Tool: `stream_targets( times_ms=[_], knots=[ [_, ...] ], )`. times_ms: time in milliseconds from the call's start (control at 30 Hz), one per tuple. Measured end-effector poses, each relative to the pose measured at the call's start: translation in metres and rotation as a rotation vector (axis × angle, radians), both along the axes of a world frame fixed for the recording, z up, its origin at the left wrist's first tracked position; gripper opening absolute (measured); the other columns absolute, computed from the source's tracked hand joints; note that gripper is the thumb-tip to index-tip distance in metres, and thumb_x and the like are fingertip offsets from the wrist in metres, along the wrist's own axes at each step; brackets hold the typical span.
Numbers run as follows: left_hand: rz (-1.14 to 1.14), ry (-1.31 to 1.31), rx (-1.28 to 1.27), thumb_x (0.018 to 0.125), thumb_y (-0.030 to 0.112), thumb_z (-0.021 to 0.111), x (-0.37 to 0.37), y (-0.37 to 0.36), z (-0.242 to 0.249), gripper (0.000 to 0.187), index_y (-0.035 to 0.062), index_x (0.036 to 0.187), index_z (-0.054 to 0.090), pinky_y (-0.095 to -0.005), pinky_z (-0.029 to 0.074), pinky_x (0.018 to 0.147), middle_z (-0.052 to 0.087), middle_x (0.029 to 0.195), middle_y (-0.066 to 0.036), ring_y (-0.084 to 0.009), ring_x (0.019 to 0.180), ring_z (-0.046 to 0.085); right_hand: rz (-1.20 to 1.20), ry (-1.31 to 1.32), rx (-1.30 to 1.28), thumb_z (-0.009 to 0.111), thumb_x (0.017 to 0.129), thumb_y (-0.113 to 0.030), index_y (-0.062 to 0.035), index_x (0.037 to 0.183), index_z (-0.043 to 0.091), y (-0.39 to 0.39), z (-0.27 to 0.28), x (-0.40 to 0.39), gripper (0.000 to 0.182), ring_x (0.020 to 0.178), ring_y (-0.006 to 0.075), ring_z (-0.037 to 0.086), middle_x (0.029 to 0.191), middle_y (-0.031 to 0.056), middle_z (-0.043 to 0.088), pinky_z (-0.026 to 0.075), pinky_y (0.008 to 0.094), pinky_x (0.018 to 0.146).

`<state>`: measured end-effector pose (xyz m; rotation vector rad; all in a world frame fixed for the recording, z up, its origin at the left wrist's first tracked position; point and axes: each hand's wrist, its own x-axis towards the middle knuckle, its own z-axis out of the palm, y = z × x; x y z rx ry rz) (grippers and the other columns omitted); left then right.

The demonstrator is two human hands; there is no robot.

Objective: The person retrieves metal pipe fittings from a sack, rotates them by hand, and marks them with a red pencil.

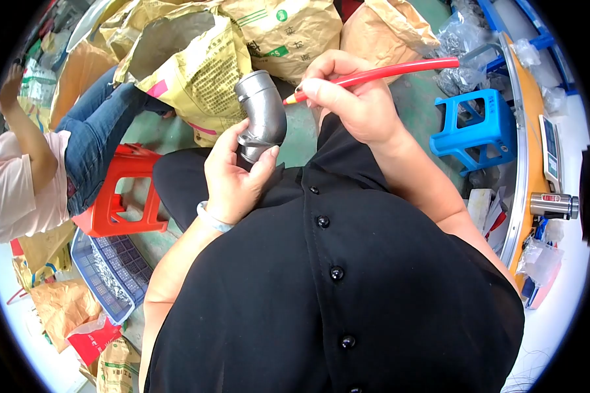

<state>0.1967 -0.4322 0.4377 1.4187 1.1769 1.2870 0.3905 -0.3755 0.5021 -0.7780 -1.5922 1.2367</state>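
My left hand (233, 173) is closed around the lower end of a dark grey pipe elbow (267, 112). The bend points to the right, and its upper collar opens toward the top left. In my right hand (360, 105) is a long, slim red tool (400, 69), gripped like a pen between thumb and fingers. Its pale yellowish tip lies close to the elbow's outer curve; whether it touches cannot be told. The exact kind of tool does not show.
Large yellow woven sacks (196, 72) stand ahead, one gaping open. Another person in jeans (95, 141) sits at the left on a red stool (128, 196), near a blue-grey basket (115, 268). A blue stool (475, 128) and a workbench (528, 137) with a steel flask (550, 205) are at the right.
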Motion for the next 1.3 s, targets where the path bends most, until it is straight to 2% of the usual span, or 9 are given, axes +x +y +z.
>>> stream_targets(
  times_ms=[167, 367, 567, 633, 967, 1067, 1167, 1267, 1300],
  knots=[
    [-0.023, -0.052, -0.028, 0.070, 0.006, 0.072, 0.001, 0.000, 0.004, 0.048, -0.0062, 0.111, 0.049, -0.0238, 0.046, 0.075, 0.059, 0.094, -0.010, -0.0114, 0.084, 0.056, -0.037, 0.071, -0.071, 0.055, 0.086, -0.011, -0.0020, 0.087, 0.056, 0.002, -0.006, 0.000, 0.009, 0.071, 0.0080, 0.055, 0.080, 0.0039, 0.060, 0.044, 0.0210, 0.065],
    [0.001, 0.304, 0.172, 0.067, 0.009, 0.072, -0.002, 0.003, 0.001, 0.048, -0.0036, 0.109, 0.052, -0.0279, 0.047, 0.074, 0.060, 0.094, -0.015, -0.0208, 0.082, 0.061, -0.051, 0.164, -0.100, 0.053, 0.089, -0.015, -0.0001, 0.102, 0.057, 0.006, -0.012, -0.003, 0.020, 0.077, 0.0094, 0.057, 0.086, 0.0059, 0.061, 0.046, 0.0221, 0.069],
    [-0.022, 0.461, 0.271, 0.066, 0.012, 0.070, 0.000, 0.002, 0.015, 0.044, -0.0007, 0.105, 0.055, -0.0318, 0.048, 0.070, 0.060, 0.088, -0.016, -0.0280, 0.078, 0.061, -0.105, 0.018, -0.044, 0.052, 0.089, -0.013, 0.0006, 0.114, 0.052, 0.014, -0.027, -0.006, 0.028, 0.094, 0.0147, 0.057, 0.100, 0.0092, 0.060, 0.045, 0.0268, 0.084],
    [-0.043, 0.466, 0.235, 0.066, 0.013, 0.070, 0.001, 0.002, 0.016, 0.042, -0.0005, 0.103, 0.055, -0.0317, 0.048, 0.068, 0.060, 0.086, -0.015, -0.0272, 0.075, 0.061, -0.035, -0.037, -0.161, 0.053, 0.088, -0.011, 0.0003, 0.116, 0.050, 0.014, -0.036, -0.006, 0.031, 0.103, 0.0151, 0.052, 0.109, 0.0086, 0.057, 0.041, 0.0269, 0.089],
    [-0.066, 0.250, 0.028, 0.069, 0.016, 0.069, 0.000, 0.003, 0.014, 0.038, -0.0060, 0.097, 0.056, -0.0264, 0.047, 0.062, 0.061, 0.078, -0.014, -0.0163, 0.068, 0.059, 0.017, -0.071, -0.274, 0.056, 0.085, -0.008, 0.0011, 0.116, 0.050, 0.010, -0.045, -0.009, 0.033, 0.102, 0.0137, 0.051, 0.110, 0.0076, 0.055, 0.042, 0.0279, 0.089],
    [-0.133, 0.280, -0.093, 0.075, 0.009, 0.065, -0.004, 0.002, 0.018, 0.035, -0.0043, 0.104, 0.053, -0.0216, 0.043, 0.074, 0.059, 0.088, -0.003, -0.0079, 0.079, 0.052, 0.022, -0.070, -0.301, 0.056, 0.084, -0.006, 0.0016, 0.115, 0.051, 0.010, -0.047, -0.009, 0.033, 0.103, 0.0137, 0.050, 0.109, 0.0075, 0.055, 0.041, 0.0279, 0.090],
    [-0.146, 0.276, -0.141, 0.074, 0.009, 0.065, -0.005, 0.003, 0.018, 0.035, -0.0044, 0.104, 0.053, -0.0215, 0.043, 0.074, 0.059, 0.087, -0.004, -0.0081, 0.080, 0.052, 0.019, -0.075, -0.313, 0.057, 0.083, -0.005, 0.0017, 0.115, 0.051, 0.011, -0.050, -0.010, 0.033, 0.103, 0.0137, 0.050, 0.109, 0.0073, 0.055, 0.041, 0.0279, 0.090],
    [-0.091, 0.247, -0.039, 0.070, 0.016, 0.069, -0.003, 0.004, 0.011, 0.038, -0.0085, 0.095, 0.055, -0.0229, 0.045, 0.056, 0.058, 0.073, -0.010, -0.0093, 0.063, 0.053, 0.019, -0.050, -0.328, 0.057, 0.082, -0.004, 0.0016, 0.114, 0.051, 0.011, -0.052, -0.010, 0.033, 0.103, 0.0138, 0.050, 0.109, 0.0073, 0.055, 0.041, 0.0279, 0.091],
    [-0.091, 0.253, -0.031, 0.070, 0.016, 0.069, -0.003, 0.004, 0.012, 0.038, -0.0083, 0.095, 0.055, -0.0229, 0.045, 0.056, 0.058, 0.074, -0.010, -0.0092, 0.063, 0.053, 0.020, -0.037, -0.334, 0.057, 0.082, -0.004, 0.0016, 0.114, 0.051, 0.011, -0.052, -0.010, 0.033, 0.103, 0.0138, 0.050, 0.109, 0.0073, 0.055, 0.041, 0.0280, 0.091]
  ],
)
